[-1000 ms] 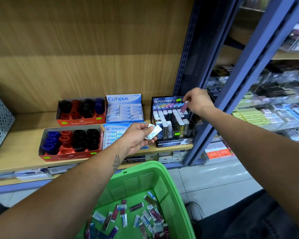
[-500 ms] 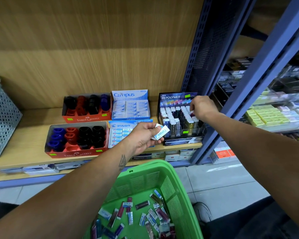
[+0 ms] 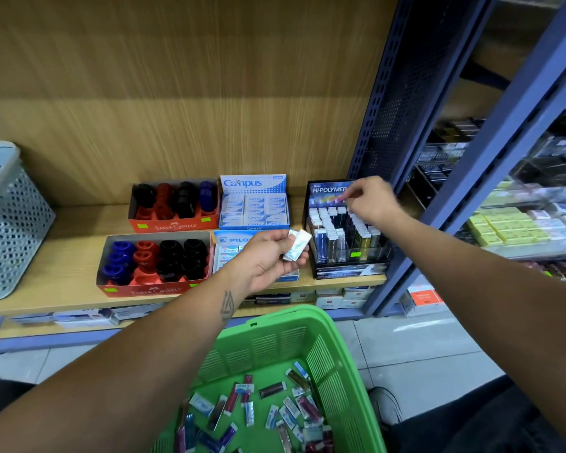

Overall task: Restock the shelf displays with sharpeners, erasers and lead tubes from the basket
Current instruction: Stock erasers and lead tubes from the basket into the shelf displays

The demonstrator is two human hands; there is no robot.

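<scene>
Raised off the lead display (image 3: 347, 237), right hand (image 3: 371, 201) blurs (grip unreadable); left hand (image 3: 268, 259) pinches 2 erasers (image 3: 296, 245).

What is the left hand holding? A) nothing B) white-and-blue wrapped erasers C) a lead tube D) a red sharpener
B: the left hand pinches small white-and-blue wrapped erasers in front of the Pilot box, not a sharpener or tube.

blue upright post (image 3: 402, 243) crowds the lead display (image 3: 347, 243) rightward.
</scene>
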